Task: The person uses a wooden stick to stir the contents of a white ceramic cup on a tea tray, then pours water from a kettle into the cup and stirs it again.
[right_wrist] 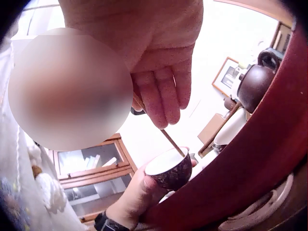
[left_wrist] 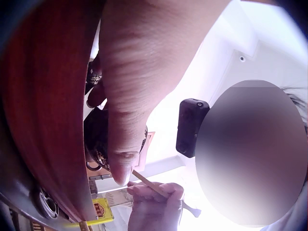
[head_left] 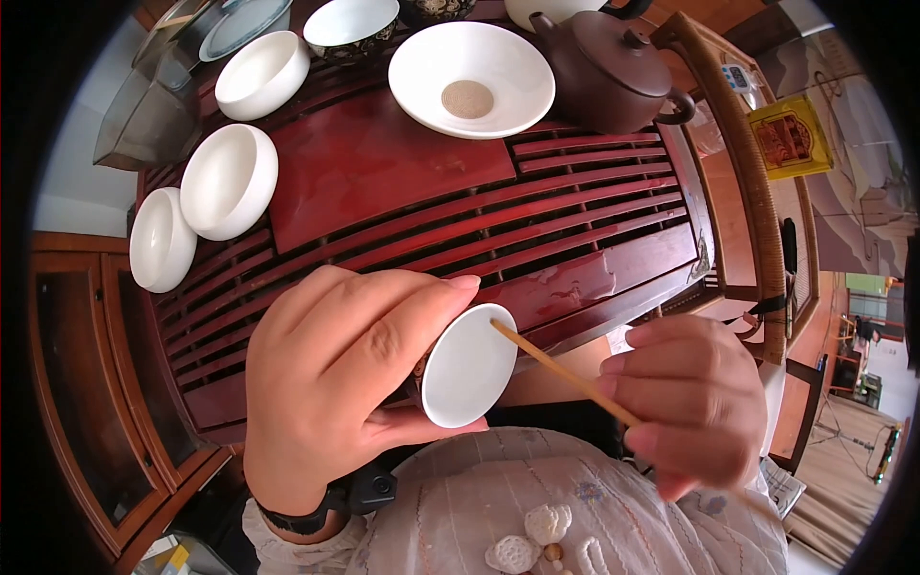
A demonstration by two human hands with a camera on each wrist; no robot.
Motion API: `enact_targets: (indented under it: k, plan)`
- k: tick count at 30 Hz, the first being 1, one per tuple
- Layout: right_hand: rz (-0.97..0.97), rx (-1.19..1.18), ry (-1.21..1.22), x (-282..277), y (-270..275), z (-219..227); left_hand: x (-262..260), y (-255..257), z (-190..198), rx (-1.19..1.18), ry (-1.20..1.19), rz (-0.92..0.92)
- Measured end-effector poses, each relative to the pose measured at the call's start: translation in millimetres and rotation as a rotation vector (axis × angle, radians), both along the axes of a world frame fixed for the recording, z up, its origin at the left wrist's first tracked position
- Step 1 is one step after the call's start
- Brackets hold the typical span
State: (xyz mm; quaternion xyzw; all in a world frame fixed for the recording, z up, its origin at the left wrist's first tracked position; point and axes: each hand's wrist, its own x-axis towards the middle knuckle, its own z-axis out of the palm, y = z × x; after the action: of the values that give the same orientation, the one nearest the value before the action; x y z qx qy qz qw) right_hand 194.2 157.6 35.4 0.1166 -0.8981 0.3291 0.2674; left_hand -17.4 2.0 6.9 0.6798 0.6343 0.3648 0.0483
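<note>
My left hand [head_left: 331,374] grips a small teacup [head_left: 470,369], tipped so its white inside faces up toward the head camera. Its dark, patterned outer wall shows in the right wrist view, where the cup [right_wrist: 174,175] sits between thumb and fingers. My right hand [head_left: 685,393] pinches a thin wooden stick [head_left: 565,377]. One end of the stick reaches into the cup, close to the upper rim. In the left wrist view the stick's far end [left_wrist: 192,211] flares out behind the right hand.
Before me lies a slatted red-brown tea tray [head_left: 393,182]. On it stand a wide white bowl [head_left: 422,81], several small white cups [head_left: 230,182] at the left and a dark clay teapot [head_left: 609,81]. Beyond the right edge is a yellow packet [head_left: 791,137].
</note>
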Motion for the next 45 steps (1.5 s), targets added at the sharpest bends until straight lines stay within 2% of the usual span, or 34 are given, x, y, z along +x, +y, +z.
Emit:
enact_targets:
  k: [2,4,6,11,13,16,20,23,25,28,29,30,32,34,36,41,44,45]
  plan:
    - [-0.098,0.218,0.096,-5,-10,0,0,0,-1,0.016,-0.007,-0.003]
    - [-0.1,0.213,0.071,-7,-12,-2,0,0,-1,0.004,-0.006,-0.005]
    - [-0.016,0.042,0.056,-9,-7,-4,0,0,-1,0.004,-0.009,-0.001]
    - [-0.04,0.057,0.05,-8,-5,-3,0,0,-1,0.004,-0.029,0.003]
    - [-0.115,0.157,0.033,-5,-4,3,1,0,-1,0.002,-0.034,0.018]
    - [-0.109,0.168,0.004,0,-2,7,1,1,-1,0.011,-0.034,0.015]
    - [-0.065,0.043,-0.07,2,-5,6,0,0,0,-0.037,-0.01,0.014]
    - [-0.165,0.135,-0.02,2,-8,5,0,0,-1,-0.008,-0.028,0.016]
    - [-0.074,0.004,-0.096,3,-6,8,0,-1,0,-0.036,-0.024,0.019]
    - [-0.041,-0.052,-0.058,8,6,8,1,-1,-1,-0.048,-0.038,0.063]
    - [-0.05,-0.155,0.118,6,5,-2,1,-1,0,-0.048,-0.037,0.065]
    - [-0.048,-0.156,0.118,7,5,-6,1,-2,3,-0.081,-0.037,0.085]
    - [-0.223,-0.354,0.179,12,2,-11,1,-2,4,-0.113,-0.038,0.104]
    - [-0.275,-0.382,0.143,16,1,-14,0,-2,1,-0.083,-0.026,0.103]
    - [-0.45,-0.485,0.105,17,-1,-18,0,-2,-1,-0.076,-0.02,0.106]
    - [-0.505,-0.465,0.122,19,-1,-23,0,-2,0,-0.078,-0.015,0.114]
    - [-0.447,-0.446,0.112,14,-2,-21,0,-2,0,-0.078,-0.019,0.114]
    - [-0.365,-0.468,0.105,13,-2,-21,0,-2,-1,-0.069,-0.018,0.112]
